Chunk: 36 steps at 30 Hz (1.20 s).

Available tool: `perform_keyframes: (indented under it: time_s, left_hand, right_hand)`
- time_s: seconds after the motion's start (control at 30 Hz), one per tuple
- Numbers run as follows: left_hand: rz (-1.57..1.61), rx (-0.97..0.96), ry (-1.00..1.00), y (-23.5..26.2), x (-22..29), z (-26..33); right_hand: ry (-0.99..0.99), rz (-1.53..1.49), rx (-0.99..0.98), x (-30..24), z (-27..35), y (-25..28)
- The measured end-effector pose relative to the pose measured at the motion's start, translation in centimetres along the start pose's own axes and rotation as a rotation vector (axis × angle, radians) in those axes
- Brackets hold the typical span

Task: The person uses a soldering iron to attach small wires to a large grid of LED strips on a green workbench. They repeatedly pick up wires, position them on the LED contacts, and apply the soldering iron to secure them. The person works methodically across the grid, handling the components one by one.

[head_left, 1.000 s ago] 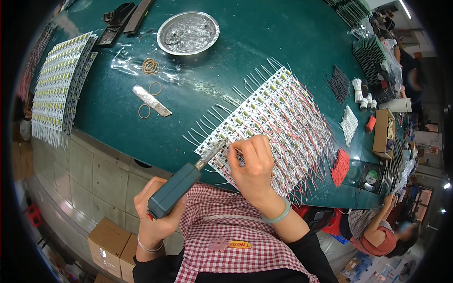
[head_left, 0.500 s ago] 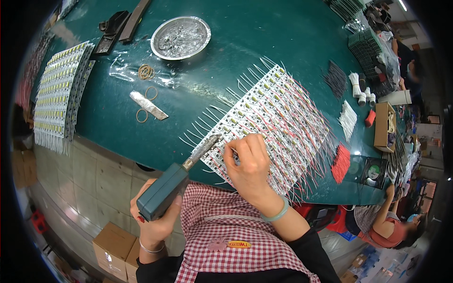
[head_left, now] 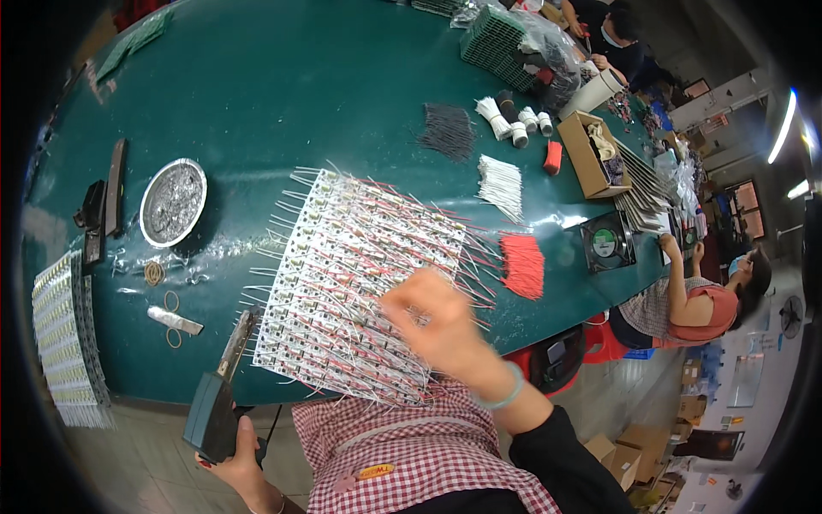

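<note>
My left hand [head_left: 244, 463] is wrapped round the dark green handle of a soldering gun [head_left: 212, 411]. Its long, dull metal tip slants up beside the left edge of a white panel of small circuit boards [head_left: 300, 283]. Many thin red and white wires stick out from this panel, which lies on the green table in front of me. Over the panel's lower right part hovers my right hand [head_left: 437, 321], wearing a pale green bangle. Motion smears its fingers, so whether they hold a wire cannot be seen.
Right of the panel lie red wires [head_left: 522, 267], white wires [head_left: 500, 188] and black wires [head_left: 448, 133]. A cardboard box [head_left: 572, 137] and a fan [head_left: 605, 244] stand farther right, near a seated person [head_left: 706, 313]. Leftward are a metal bowl [head_left: 199, 193], rubber bands [head_left: 154, 273] and stacked panels [head_left: 64, 343].
The view has swung to the right. The soldering gun's tip has drawn back from over the panel to its left edge. My right hand has shifted rightward across the panel, away from the tip.
</note>
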<state>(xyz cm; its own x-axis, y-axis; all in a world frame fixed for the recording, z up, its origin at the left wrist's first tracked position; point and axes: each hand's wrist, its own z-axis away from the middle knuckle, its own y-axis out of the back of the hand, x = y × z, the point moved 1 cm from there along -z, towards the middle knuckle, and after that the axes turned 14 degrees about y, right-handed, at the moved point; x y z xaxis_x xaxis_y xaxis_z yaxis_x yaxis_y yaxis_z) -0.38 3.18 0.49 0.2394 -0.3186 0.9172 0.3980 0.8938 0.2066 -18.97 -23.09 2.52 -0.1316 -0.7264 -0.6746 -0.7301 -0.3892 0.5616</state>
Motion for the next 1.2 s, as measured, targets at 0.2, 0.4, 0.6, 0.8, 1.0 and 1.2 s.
perform_keyframes:
  time_s: [0.2,0.4,0.6,0.8,1.0,1.2]
  left_hand:
    - [0.04,0.017,-0.07,-1.1,1.3,0.4]
    - [0.121,0.129,0.008,-0.2,-0.2,1.2]
    - [0.044,0.078,-0.056,0.7,1.5,1.9]
    - [-0.024,0.073,-0.221,1.2,0.3,2.3]
    - [0.033,0.102,-0.096,1.0,1.5,2.8]
    - [0.05,0.088,-0.078,1.5,0.8,2.6]
  right_hand:
    - [-0.006,0.778,0.186,13.1,-0.6,10.2]
    - [0.155,0.891,-0.016,19.4,0.3,11.5]
    - [0.161,0.845,-0.084,18.7,-0.4,11.0]
    - [0.219,0.964,-0.258,19.6,-0.9,11.9]
    - [0.16,0.978,-0.137,19.4,-1.7,12.9]
    - [0.131,0.799,-0.125,19.2,-1.6,12.4]
